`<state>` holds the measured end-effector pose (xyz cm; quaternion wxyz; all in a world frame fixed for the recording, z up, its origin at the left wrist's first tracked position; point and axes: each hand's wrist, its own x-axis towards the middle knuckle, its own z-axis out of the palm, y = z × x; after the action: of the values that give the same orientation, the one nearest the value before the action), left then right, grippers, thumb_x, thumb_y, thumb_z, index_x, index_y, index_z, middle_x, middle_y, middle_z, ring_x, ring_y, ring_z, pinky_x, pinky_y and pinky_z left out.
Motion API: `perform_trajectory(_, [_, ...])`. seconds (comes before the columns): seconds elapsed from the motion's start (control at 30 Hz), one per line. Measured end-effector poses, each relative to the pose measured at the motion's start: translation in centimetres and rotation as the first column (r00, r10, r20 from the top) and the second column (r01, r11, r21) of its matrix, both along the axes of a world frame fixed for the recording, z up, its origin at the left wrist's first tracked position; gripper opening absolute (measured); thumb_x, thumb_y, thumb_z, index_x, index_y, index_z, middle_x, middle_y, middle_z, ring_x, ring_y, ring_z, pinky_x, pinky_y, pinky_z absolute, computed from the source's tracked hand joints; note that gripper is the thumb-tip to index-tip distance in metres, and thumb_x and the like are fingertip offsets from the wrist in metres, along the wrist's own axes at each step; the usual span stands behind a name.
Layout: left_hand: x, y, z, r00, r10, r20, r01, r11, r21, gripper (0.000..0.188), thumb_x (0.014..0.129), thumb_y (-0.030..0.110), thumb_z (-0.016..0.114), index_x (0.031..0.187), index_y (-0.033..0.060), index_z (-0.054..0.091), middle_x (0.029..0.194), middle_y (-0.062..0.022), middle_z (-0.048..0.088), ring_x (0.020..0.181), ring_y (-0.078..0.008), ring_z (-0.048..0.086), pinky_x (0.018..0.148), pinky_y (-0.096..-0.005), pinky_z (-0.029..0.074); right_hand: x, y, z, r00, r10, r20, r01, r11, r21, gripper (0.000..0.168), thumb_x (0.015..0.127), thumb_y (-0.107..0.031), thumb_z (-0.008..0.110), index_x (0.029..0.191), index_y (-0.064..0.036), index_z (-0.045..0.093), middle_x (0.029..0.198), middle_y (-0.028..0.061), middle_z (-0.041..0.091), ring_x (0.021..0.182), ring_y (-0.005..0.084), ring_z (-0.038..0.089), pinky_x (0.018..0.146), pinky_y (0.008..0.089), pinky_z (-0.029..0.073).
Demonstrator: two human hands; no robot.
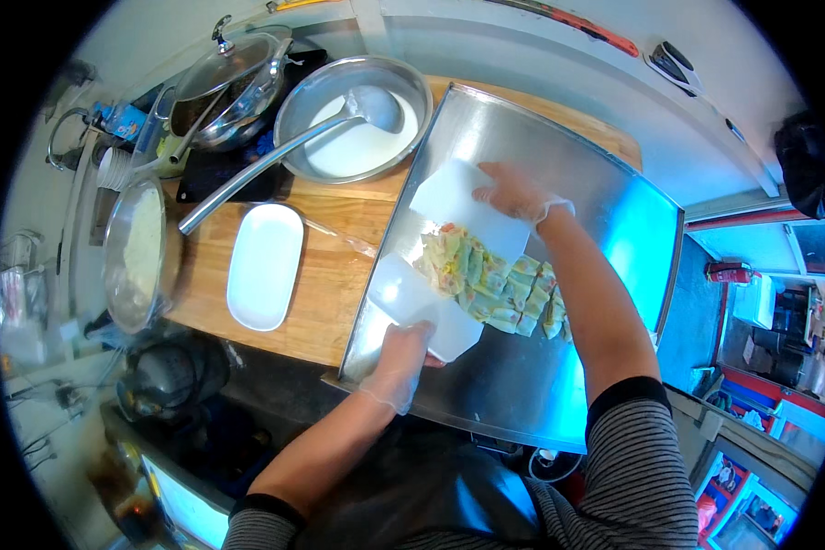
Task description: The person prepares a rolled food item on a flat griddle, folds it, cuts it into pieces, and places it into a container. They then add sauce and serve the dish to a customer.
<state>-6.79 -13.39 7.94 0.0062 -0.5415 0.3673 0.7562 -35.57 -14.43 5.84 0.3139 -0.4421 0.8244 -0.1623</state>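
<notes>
My left hand, in a clear disposable glove, grips a white flat scraper at the near side of the food. My right hand, gloved too, holds a second white flat scraper at the far side. Between the two scrapers lie cut pieces of a pale green filled roll, set in rows on a metal tray. The left end of the food is heaped and looser. My right forearm hides part of the right end of the rows.
Left of the tray, an oval white plate rests on a wooden board. Behind it stands a steel bowl of white liquid with a ladle across its rim. A second bowl and a lidded pot stand farther left.
</notes>
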Motion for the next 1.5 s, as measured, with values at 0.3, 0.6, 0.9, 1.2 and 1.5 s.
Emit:
perform_trajectory(0.3, [-1.0, -1.7, -0.7, 0.987, -0.018, -0.160, 0.003, 0.996, -0.092, 0.030, 0.082, 0.011, 0.053, 0.105, -0.0083, 0.054, 0.087, -0.0168, 0.063, 0.072, -0.0252, 0.065, 0.053, -0.0341, 0.053, 5.4, 1.7, 1.5, 0.968, -0.061, 0.242, 0.068, 0.997, -0.023, 0.041, 0.079, -0.022, 0.060, 0.114, -0.001, 0.059, 0.108, 0.0217, 0.062, 0.101, 0.0340, 0.059, 0.089, 0.0391, 0.045])
perform_trajectory(0.6, [8.0, -14.2, 5.1, 0.901, -0.433, -0.026, 0.418, 0.884, -0.209, 0.041, 0.082, 0.011, 0.056, 0.115, -0.0106, 0.049, 0.100, -0.0197, 0.061, 0.085, -0.0260, 0.063, 0.069, -0.0332, 0.054, 15.8, -2.6, 7.2, 0.888, -0.206, 0.412, 0.297, 0.939, -0.171, 0.034, 0.081, -0.013, 0.058, 0.112, 0.001, 0.060, 0.095, 0.0110, 0.066, 0.085, 0.0171, 0.061, 0.077, 0.0320, 0.049])
perform_trajectory(0.9, [13.8, -30.7, 7.8, 0.636, -0.685, 0.355, 0.770, 0.534, -0.349, 0.032, 0.078, 0.014, 0.056, 0.102, -0.0075, 0.060, 0.084, -0.0201, 0.065, 0.069, -0.0239, 0.066, 0.057, -0.0312, 0.054, 31.3, -13.5, 0.6, 0.730, -0.570, 0.378, 0.682, 0.648, -0.340, 0.030, 0.081, -0.012, 0.059, 0.108, 0.001, 0.060, 0.093, 0.0196, 0.066, 0.085, 0.0308, 0.063, 0.077, 0.0377, 0.049])
perform_trajectory(1.2, [15.7, -34.3, 5.3, 0.493, -0.678, 0.545, 0.855, 0.262, -0.448, 0.027, 0.078, 0.014, 0.054, 0.091, -0.0067, 0.066, 0.077, -0.0210, 0.066, 0.072, -0.0276, 0.067, 0.066, -0.0374, 0.053, 35.8, -15.9, 1.6, 0.680, -0.728, 0.091, 0.721, 0.641, -0.264, 0.031, 0.083, -0.016, 0.057, 0.110, -0.002, 0.058, 0.087, 0.0264, 0.063, 0.084, 0.0425, 0.061, 0.076, 0.0481, 0.048])
perform_trajectory(1.5, [15.1, -30.0, 5.7, 0.387, -0.772, 0.505, 0.861, 0.106, -0.498, 0.031, 0.076, 0.022, 0.056, 0.091, -0.0032, 0.067, 0.087, -0.0236, 0.066, 0.084, -0.0354, 0.066, 0.076, -0.0416, 0.051, 36.7, -16.6, 2.7, 0.630, -0.769, 0.109, 0.766, 0.592, -0.251, 0.031, 0.082, -0.015, 0.055, 0.111, -0.002, 0.057, 0.089, 0.0281, 0.063, 0.087, 0.0444, 0.060, 0.079, 0.0472, 0.048])
